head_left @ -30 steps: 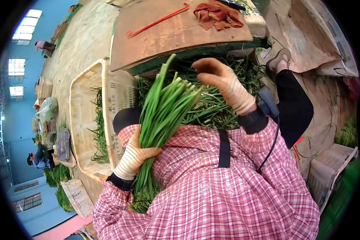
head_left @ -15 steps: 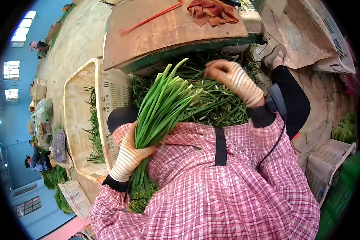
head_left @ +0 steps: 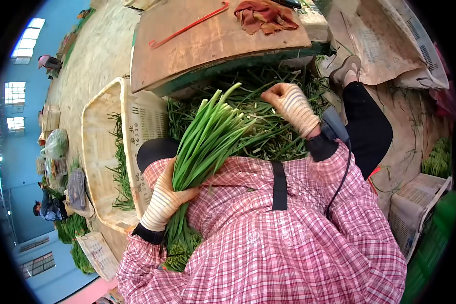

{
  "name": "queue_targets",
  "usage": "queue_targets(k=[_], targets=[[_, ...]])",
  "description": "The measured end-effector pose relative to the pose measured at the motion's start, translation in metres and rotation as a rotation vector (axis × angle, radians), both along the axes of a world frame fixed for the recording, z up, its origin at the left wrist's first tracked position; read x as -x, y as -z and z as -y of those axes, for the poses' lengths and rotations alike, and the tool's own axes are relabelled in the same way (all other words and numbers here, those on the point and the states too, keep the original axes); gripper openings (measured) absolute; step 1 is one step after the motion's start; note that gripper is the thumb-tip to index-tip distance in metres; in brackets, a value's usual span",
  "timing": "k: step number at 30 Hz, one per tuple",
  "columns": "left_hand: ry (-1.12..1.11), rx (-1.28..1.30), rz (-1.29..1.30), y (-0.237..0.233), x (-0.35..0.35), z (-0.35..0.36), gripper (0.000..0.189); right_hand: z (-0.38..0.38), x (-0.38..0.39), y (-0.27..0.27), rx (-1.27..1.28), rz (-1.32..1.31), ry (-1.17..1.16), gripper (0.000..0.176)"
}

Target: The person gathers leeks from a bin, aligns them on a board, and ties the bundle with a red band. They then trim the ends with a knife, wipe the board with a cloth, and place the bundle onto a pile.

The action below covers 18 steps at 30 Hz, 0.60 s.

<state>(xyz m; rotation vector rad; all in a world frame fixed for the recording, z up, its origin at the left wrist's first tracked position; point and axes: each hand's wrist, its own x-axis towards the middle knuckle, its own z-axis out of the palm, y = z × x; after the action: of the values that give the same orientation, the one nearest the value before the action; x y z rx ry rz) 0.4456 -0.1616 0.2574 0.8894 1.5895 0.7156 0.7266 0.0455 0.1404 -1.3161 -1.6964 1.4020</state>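
Observation:
My left hand (head_left: 169, 195), its wrist and palm bound in striped wrap, is closed around a bunch of garlic chives (head_left: 200, 142). The pale cut ends point up and away, and the leafy ends hang down past my wrist over the lap. To the right of the bunch, my right hand (head_left: 291, 104) is raised over the pile of loose green stalks and leaves (head_left: 283, 137). Its fingers are pinched together, and I cannot make out whether anything small is between them. More greens (head_left: 180, 253) lie in the lap below my left hand.
Ahead stands a wooden board table (head_left: 207, 50) with a red hooked rod (head_left: 187, 28) and a reddish cloth (head_left: 263, 15). A pale plastic crate (head_left: 104, 101) holding some greens is on the left. Another crate (head_left: 415, 200) stands at right. Other people (head_left: 50, 205) are far left.
My right hand has shifted slightly down, its wrist drawn in a little to the left, with the fingers pinched closer. My left hand still holds the bunch in nearly the same place.

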Motion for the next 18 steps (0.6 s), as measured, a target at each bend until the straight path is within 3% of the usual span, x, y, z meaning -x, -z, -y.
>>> queue_targets(k=[1, 2, 3, 5, 7, 11, 13, 15, 16, 18], targets=[[-0.013, 0.011, 0.042, -0.002, 0.0, -0.001, 0.08, -0.01, -0.007, 0.0, 0.011, 0.148, 0.01, 0.04], [-0.003, 0.016, 0.043, -0.002, 0.0, -0.002, 0.08, -0.014, -0.005, -0.003, 0.081, -0.118, 0.005, 0.048], [0.006, 0.028, 0.045, -0.002, 0.0, -0.001, 0.081, -0.011, -0.004, -0.007, -0.095, -0.454, -0.063, 0.055], [0.021, 0.043, 0.05, -0.001, 0.0, -0.002, 0.083, 0.003, 0.002, -0.037, -0.074, -0.573, 0.041, 0.062], [0.059, 0.03, 0.081, -0.003, -0.002, -0.005, 0.086, 0.008, 0.01, -0.048, -0.093, -0.619, -0.048, 0.069], [0.126, 0.041, 0.07, -0.003, -0.006, -0.007, 0.09, 0.01, 0.027, -0.053, -0.227, -0.64, -0.205, 0.062], [0.12, 0.107, 0.098, -0.007, -0.011, -0.008, 0.091, 0.014, 0.043, -0.051, -0.208, -0.631, -0.343, 0.041], [0.168, 0.117, 0.096, -0.003, -0.008, -0.009, 0.094, 0.019, 0.05, -0.054, -0.114, -0.567, -0.37, 0.039], [0.171, 0.097, 0.083, -0.002, -0.008, -0.009, 0.095, 0.009, 0.049, -0.041, -0.236, -0.649, -0.314, 0.036], [0.126, 0.067, 0.087, -0.002, -0.007, -0.007, 0.094, -0.006, 0.023, -0.05, -0.112, -0.664, -0.117, 0.041]])
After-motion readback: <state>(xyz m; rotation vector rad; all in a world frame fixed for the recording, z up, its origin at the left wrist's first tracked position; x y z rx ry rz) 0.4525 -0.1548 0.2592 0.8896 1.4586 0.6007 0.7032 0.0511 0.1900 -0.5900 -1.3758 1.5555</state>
